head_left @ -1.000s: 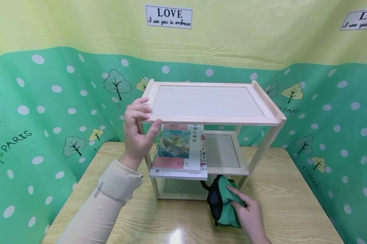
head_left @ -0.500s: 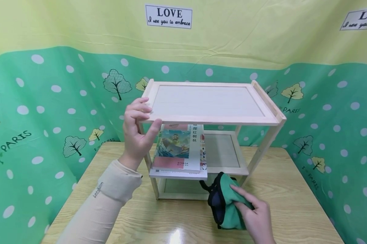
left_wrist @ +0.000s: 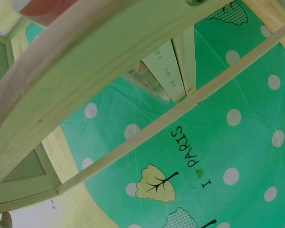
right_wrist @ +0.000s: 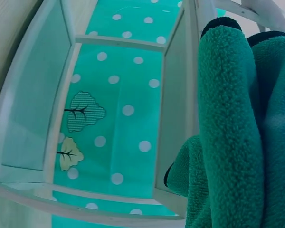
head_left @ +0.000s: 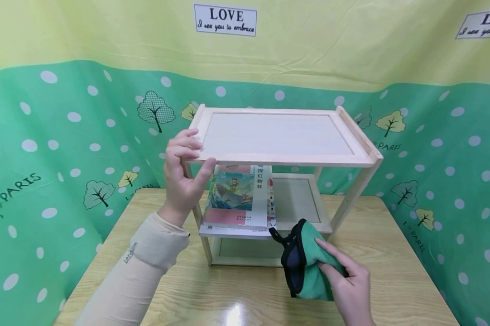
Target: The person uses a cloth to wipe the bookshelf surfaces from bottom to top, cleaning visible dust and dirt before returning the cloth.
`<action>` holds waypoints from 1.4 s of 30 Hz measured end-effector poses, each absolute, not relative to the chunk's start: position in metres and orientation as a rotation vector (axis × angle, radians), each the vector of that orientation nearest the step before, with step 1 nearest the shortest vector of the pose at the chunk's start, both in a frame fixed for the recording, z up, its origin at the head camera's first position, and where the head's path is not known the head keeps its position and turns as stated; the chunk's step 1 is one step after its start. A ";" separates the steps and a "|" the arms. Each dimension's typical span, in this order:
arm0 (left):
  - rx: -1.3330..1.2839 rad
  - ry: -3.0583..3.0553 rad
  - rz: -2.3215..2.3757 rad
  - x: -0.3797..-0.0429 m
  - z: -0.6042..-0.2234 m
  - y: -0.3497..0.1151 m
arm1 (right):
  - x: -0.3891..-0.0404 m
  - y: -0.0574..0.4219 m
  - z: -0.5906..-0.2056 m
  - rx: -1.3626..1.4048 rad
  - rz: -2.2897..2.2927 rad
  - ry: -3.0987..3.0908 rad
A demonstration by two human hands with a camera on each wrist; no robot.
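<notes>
My left hand (head_left: 184,174) grips the front left corner of a pale wooden shelf rack (head_left: 285,158), fingers over the side and thumb at the front edge. My right hand (head_left: 348,280) pinches a folded green fleece fabric piece (head_left: 316,267) between thumb and fingers. It has black edging, a dark lining and a black strap loop; its exact kind I cannot tell. It hangs in front of the rack's right side, overlapping the middle shelf's front edge in the head view. In the right wrist view its fuzzy folds (right_wrist: 230,123) fill the right side.
Books (head_left: 234,199) lie stacked on the left of the middle shelf, slightly past its front edge. Below is the bottom shelf (head_left: 245,251). The rack stands on a wood-grain table (head_left: 391,271), with a green and yellow printed curtain (head_left: 86,113) behind and at both sides.
My right hand has drawn the green fabric piece away from the bottom shelf, rightward and slightly up. The left hand keeps its grip on the rack.
</notes>
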State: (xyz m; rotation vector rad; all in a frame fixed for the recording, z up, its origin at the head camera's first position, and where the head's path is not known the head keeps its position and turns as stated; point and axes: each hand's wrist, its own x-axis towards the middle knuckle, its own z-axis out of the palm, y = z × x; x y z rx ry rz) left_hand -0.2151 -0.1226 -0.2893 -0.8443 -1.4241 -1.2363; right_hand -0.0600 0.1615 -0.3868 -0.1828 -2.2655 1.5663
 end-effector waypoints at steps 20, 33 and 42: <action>-0.848 -1.434 -1.232 -0.216 -0.290 -0.122 | -0.078 0.163 -0.378 0.281 1.229 -2.079; -0.855 -1.419 -1.242 -0.216 -0.289 -0.120 | -0.118 0.159 -0.385 0.364 0.922 -2.273; -0.849 -1.413 -1.246 -0.216 -0.290 -0.121 | -0.130 0.155 -0.380 0.429 0.656 -2.494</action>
